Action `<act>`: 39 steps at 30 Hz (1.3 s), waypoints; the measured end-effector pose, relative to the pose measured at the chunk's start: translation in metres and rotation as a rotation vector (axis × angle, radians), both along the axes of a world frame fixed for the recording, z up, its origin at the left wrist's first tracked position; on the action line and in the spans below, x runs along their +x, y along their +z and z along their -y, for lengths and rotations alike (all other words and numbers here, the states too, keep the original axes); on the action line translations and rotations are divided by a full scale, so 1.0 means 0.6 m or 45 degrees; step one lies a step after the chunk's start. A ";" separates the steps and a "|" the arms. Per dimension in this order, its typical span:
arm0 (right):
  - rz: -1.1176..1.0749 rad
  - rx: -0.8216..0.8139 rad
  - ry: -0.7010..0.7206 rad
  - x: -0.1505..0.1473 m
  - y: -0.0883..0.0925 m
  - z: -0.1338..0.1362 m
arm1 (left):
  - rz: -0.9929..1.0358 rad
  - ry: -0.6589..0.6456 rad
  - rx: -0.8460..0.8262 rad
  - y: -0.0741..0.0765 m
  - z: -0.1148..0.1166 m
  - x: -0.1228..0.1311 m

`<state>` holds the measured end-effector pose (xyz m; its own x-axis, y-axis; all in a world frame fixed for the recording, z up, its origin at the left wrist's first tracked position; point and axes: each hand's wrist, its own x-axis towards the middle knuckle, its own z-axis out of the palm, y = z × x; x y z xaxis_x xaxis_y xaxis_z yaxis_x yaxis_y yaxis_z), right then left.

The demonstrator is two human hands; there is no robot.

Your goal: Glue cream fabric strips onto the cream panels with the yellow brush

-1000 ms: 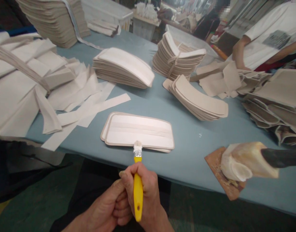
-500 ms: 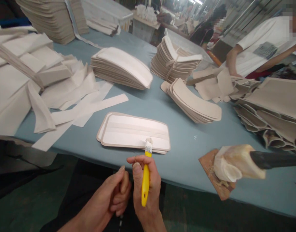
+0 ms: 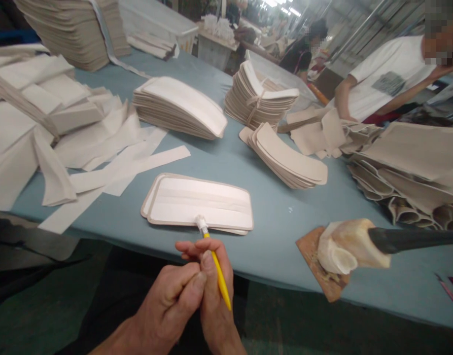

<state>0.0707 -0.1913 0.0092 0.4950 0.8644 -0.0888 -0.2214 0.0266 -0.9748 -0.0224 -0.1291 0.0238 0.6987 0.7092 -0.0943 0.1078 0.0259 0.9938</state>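
My right hand holds a yellow-handled brush, its pale-coated bristle end resting on the lower edge of a white panel with a beige border. This rounded rectangular panel lies on another one that peeks out at its left and lower edges. Closed, with thumb pressed against curled fingers, my left hand is up against the right hand below the table edge; the inside of its grip is hidden. At the right, a cream-crusted pot with a dark handle lies tilted on a brown board.
Stacked panels, a tied bundle and curved beige pieces lie farther back on the blue table. Pale strips and cut pieces cover the left. Folded beige material lies right. A person in a white shirt stands behind.
The brush tip has moved left along the panel's lower edge, and its handle now leans the other way. My left hand has come up against my right hand. The view has shifted slightly.
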 end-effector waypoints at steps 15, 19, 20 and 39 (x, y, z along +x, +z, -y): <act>-0.214 0.106 -0.025 0.018 -0.024 -0.001 | -0.152 0.011 -0.070 -0.015 -0.006 0.005; -0.088 0.090 -0.021 0.017 -0.027 0.001 | -0.059 -0.018 0.085 -0.003 -0.009 0.018; -0.038 0.076 -0.033 0.018 -0.028 0.001 | -0.033 -0.039 0.131 -0.003 -0.010 0.018; 0.661 0.142 -0.446 0.091 -0.025 0.022 | -0.292 -0.039 0.405 -0.114 -0.024 -0.120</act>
